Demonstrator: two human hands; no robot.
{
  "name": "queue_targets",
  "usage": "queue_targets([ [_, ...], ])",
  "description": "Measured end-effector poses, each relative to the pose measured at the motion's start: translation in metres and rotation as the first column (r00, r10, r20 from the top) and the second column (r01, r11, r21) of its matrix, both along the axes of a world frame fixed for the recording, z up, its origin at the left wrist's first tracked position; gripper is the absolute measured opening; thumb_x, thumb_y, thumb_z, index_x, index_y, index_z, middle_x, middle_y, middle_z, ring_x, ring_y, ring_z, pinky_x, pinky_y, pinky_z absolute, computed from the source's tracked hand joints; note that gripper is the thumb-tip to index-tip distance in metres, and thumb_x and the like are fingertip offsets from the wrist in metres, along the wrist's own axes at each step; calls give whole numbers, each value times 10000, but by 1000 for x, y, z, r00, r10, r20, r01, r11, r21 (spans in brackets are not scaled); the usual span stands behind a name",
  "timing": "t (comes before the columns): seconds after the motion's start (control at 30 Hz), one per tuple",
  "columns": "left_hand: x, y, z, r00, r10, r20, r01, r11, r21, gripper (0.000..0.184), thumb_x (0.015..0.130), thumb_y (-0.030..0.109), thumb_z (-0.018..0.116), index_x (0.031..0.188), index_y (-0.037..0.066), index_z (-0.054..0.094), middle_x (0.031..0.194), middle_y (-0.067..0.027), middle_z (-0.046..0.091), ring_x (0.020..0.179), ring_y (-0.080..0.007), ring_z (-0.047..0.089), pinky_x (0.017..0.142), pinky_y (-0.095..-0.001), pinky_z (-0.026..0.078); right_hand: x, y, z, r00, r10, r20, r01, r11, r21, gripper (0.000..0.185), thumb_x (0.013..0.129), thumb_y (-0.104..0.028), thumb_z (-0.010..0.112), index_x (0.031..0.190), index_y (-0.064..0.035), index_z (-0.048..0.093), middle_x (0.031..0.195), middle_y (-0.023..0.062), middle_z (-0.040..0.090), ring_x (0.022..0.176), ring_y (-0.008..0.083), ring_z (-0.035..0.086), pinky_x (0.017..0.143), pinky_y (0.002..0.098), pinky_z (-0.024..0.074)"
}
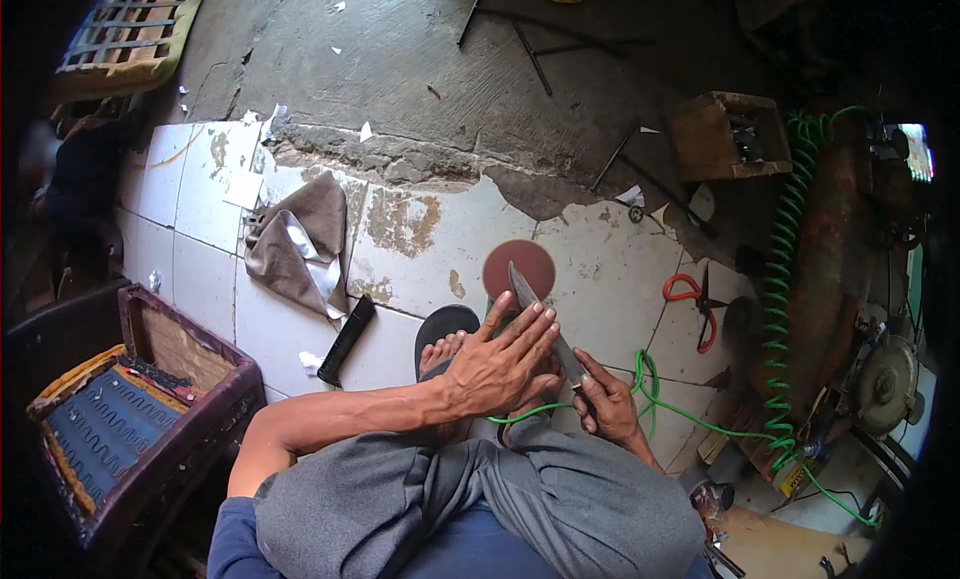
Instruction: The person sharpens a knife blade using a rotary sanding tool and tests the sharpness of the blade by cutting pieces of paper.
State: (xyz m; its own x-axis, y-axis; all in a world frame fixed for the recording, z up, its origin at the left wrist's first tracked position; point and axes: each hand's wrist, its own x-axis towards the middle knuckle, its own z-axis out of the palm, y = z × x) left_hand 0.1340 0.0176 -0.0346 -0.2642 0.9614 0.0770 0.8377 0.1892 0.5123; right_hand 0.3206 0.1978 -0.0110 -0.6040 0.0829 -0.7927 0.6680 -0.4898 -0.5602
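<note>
A knife (563, 347) points up and to the left between my hands. My right hand (607, 401) is closed around its handle at the lower end. My left hand (500, 361) lies with its fingers stretched out and slightly apart, the fingertips against the side of the blade. Just beyond the knife tip is a round reddish disc (520, 269), partly covered by the blade and fingers. A thin green cord (540, 411) passes below my left hand and beside my right hand.
Red-handled scissors (707, 304) and a coiled green hose (783, 269) are at the right, a wooden box (722, 139) beyond. At the left are brown cloth (310, 241), a black object (347, 341) and a chair frame (190, 349). A slipper (446, 324) is under one foot.
</note>
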Motion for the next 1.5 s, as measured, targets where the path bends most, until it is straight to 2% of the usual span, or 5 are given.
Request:
queue_targets([
  [0.87,-7,-18,-12,1000,26,5,-26,997,-76,638,990,442,627,1446,-1,572,1525,-171,548,1475,-286,462,1274,-626,117,-9,-26,-16,999,20,25,-21,998,54,475,1111,-160,486,1583,-206,473,699,-46,516,508,38,433,465,218,391],
  [1.3,-56,-1,-13,998,39,-53,-39,999,10,618,961,391,669,1417,-18,589,1501,-191,564,1471,-323,463,1280,-604,142,-38,-57,-62,960,-70,-271,117,980,162,517,1130,-198,475,1634,-205,361,704,-2,527,492,60,434,465,227,406],
  [1.43,-84,11,36,986,163,-41,-145,949,278,577,1007,299,630,1470,-32,535,1502,-203,560,1465,-297,478,1279,-531,227,-72,-37,-17,885,-183,-429,183,982,-43,568,1142,-222,427,1672,-229,224,707,67,557,471,98,472,451,263,461],
  [1.47,-85,15,50,852,318,415,-453,845,283,561,1034,291,595,1483,-37,518,1509,-211,550,1451,-301,492,1261,-495,278,-82,-32,-1,835,-316,-451,212,940,-266,601,1134,-212,447,1677,-222,191,739,95,580,487,110,507,469,257,486],
  [1.5,-90,19,57,517,351,780,-699,700,148,545,1061,283,560,1495,-41,502,1515,-220,540,1437,-304,505,1243,-459,329,-91,-27,10,779,-441,-446,210,853,-477,637,1126,-203,468,1683,-216,159,772,123,602,503,122,541,486,252,510],
])
